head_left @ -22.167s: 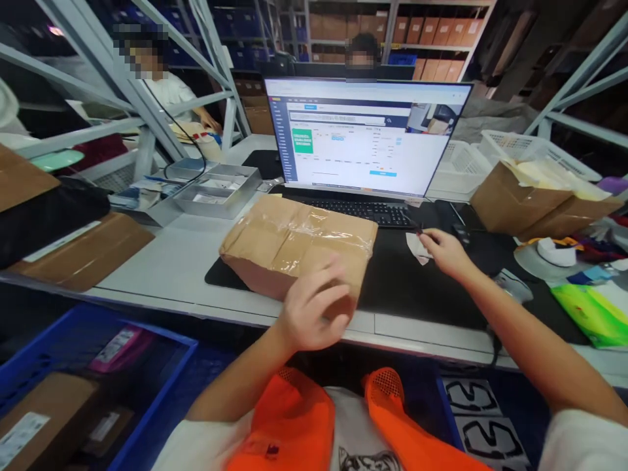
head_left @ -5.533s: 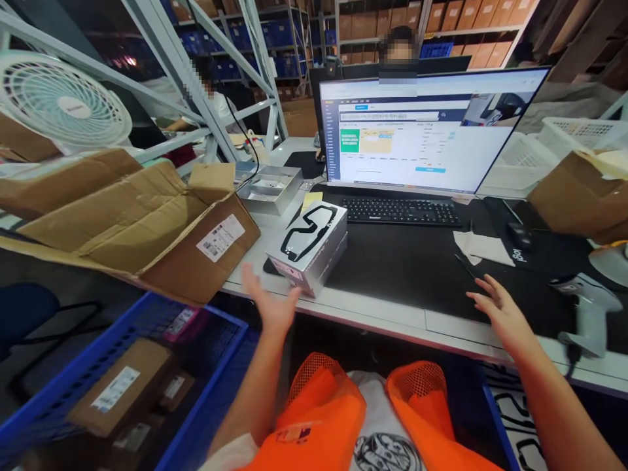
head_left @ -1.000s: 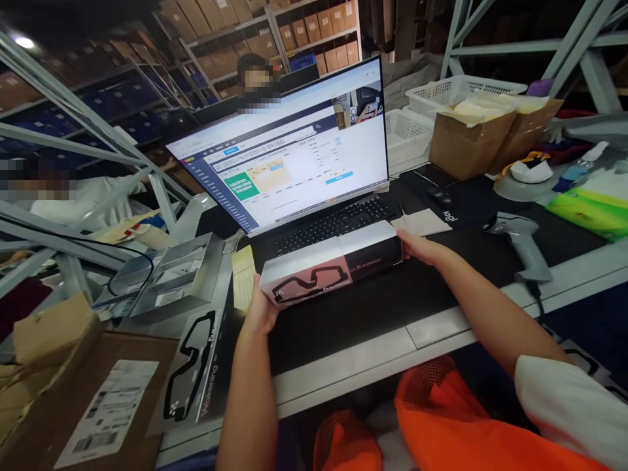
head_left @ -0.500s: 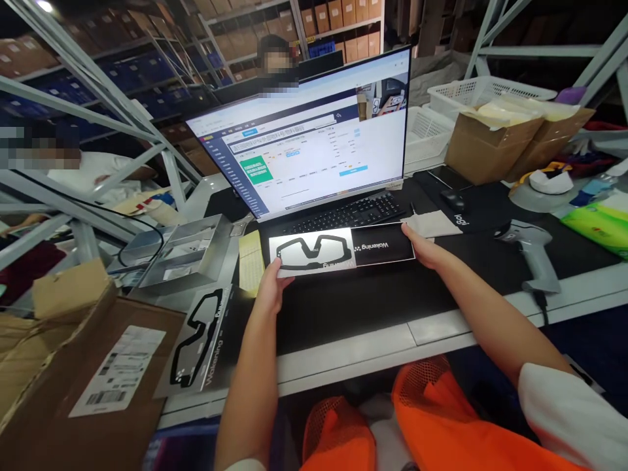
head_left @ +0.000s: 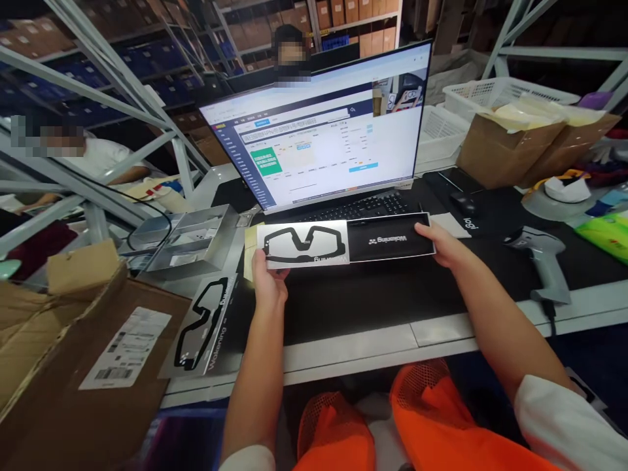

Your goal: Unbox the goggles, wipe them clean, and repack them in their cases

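Silver-and-black oblong cardboard box [head_left: 347, 242] spans the gap between our two hands, over a black desk mat [head_left: 343, 301]; nearer us, bare mat runs down to the front edge of the white desk [head_left: 343, 353]. To our left, an open brown cardboard carton [head_left: 118, 412] and a flat silver box printed with a black goggle outline [head_left: 216, 330] limit the room; to our right, a grey barcode scanner [head_left: 545, 261] rests beyond the wrist. Our left hand [head_left: 269, 281] is clamped on the silver end, thumb in front; our right hand [head_left: 444, 245] grips the black end, thumb in front, other fingers partly hidden. We cannot tell whether the box touches the mat. Just behind it lies a black keyboard [head_left: 383, 205], then a wide lit monitor [head_left: 318, 154]. Farther off, metal shelves [head_left: 356, 27] hold brown cartons.
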The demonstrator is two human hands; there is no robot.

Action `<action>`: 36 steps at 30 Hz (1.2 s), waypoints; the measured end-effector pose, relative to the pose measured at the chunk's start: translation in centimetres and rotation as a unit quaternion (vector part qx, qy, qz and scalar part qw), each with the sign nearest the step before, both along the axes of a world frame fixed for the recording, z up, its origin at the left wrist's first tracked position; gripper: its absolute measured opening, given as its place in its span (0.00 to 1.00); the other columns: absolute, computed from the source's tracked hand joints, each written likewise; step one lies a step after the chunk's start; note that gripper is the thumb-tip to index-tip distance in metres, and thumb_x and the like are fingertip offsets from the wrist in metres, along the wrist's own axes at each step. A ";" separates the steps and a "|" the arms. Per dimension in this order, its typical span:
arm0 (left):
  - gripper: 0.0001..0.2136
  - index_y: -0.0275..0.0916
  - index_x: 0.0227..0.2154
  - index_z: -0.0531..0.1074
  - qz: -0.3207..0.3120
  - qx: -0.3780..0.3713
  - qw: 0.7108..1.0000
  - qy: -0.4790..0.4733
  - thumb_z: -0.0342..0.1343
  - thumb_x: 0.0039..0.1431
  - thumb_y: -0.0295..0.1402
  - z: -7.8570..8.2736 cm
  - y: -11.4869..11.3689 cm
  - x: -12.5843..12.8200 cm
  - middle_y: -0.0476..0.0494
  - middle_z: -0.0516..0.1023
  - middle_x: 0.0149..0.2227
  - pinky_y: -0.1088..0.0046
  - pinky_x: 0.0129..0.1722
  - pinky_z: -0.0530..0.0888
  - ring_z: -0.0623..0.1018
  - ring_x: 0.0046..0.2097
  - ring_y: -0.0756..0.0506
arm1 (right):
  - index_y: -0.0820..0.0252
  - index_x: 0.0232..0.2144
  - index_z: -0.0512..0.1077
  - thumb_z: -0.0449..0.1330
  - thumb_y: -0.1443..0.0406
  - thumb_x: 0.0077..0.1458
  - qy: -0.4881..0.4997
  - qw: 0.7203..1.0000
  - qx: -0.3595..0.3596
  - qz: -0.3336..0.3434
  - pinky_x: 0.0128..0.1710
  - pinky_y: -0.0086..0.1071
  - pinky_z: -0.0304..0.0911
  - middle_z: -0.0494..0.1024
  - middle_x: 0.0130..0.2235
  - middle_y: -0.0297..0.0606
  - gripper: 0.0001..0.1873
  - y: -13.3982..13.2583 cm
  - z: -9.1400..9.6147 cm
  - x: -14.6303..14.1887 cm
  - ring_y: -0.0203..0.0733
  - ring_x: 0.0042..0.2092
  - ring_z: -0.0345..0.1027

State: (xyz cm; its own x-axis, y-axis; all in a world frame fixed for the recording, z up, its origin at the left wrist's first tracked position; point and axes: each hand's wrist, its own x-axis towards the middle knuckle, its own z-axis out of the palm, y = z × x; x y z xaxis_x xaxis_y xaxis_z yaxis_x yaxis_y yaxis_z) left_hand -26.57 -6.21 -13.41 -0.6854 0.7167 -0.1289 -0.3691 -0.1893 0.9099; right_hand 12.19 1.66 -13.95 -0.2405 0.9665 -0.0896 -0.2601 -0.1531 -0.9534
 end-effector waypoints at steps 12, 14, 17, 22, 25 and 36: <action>0.25 0.42 0.51 0.73 -0.008 0.079 0.994 -0.075 0.48 0.66 0.56 0.9 -0.7 0.5 0.41 0.81 0.45 0.70 0.35 0.76 0.81 0.40 0.45 | 0.53 0.35 0.79 0.65 0.44 0.53 -0.217 0.971 -0.064 0.076 0.48 0.49 0.76 0.84 0.40 0.44 0.21 0.1 -1.3 0.2 0.59 0.47 0.79; 0.26 0.40 0.48 0.73 -0.083 0.024 0.987 -0.134 0.46 0.66 0.57 0.5 -0.6 1.1 0.40 0.80 0.39 0.69 0.32 0.76 0.79 0.34 0.45 | 0.54 0.35 0.80 0.63 0.42 0.54 -0.309 0.950 0.015 0.045 0.54 0.52 0.72 0.83 0.44 0.45 0.24 0.3 -1.3 0.1 0.61 0.51 0.76; 0.27 0.38 0.46 0.73 -0.203 -0.034 0.954 -0.218 0.44 0.67 0.57 0.3 -0.6 1.7 0.37 0.79 0.36 0.67 0.30 0.77 0.79 0.34 0.43 | 0.57 0.40 0.81 0.64 0.45 0.52 -0.457 0.879 0.135 -0.014 0.61 0.58 0.64 0.81 0.49 0.49 0.25 0.5 -1.1 0.0 0.65 0.56 0.72; 0.27 0.39 0.45 0.73 -0.272 -0.065 0.932 -0.229 0.44 0.66 0.58 0.5 -1.0 2.8 0.37 0.79 0.34 0.74 0.21 0.70 0.80 0.32 0.42 | 0.59 0.58 0.73 0.61 0.54 0.60 -0.429 0.770 0.456 -0.125 0.66 0.57 0.57 0.71 0.62 0.51 0.27 -3.1 1.0 -2.9 0.60 0.65 0.62; 0.27 0.39 0.44 0.74 -0.300 -0.087 0.931 -0.190 0.43 0.66 0.57 0.8 -1.4 3.2 0.39 0.79 0.31 0.74 0.19 0.67 0.79 0.28 0.43 | 0.53 0.59 0.71 0.60 0.63 0.63 -0.428 0.665 0.608 -0.060 0.63 0.54 0.57 0.70 0.64 0.46 0.22 -6.7 3.0 -5.5 0.58 0.68 0.58; 0.26 0.38 0.41 0.77 -0.361 -0.095 0.921 -0.110 0.47 0.65 0.57 0.7 -1.9 2.3 0.41 0.80 0.31 0.73 0.22 0.67 0.75 0.25 0.46 | 0.69 0.51 0.76 0.57 0.69 0.62 -0.502 0.528 0.651 0.212 0.52 0.49 0.66 0.79 0.50 0.57 0.17 -10.0 6.2 -10.3 0.58 0.52 0.73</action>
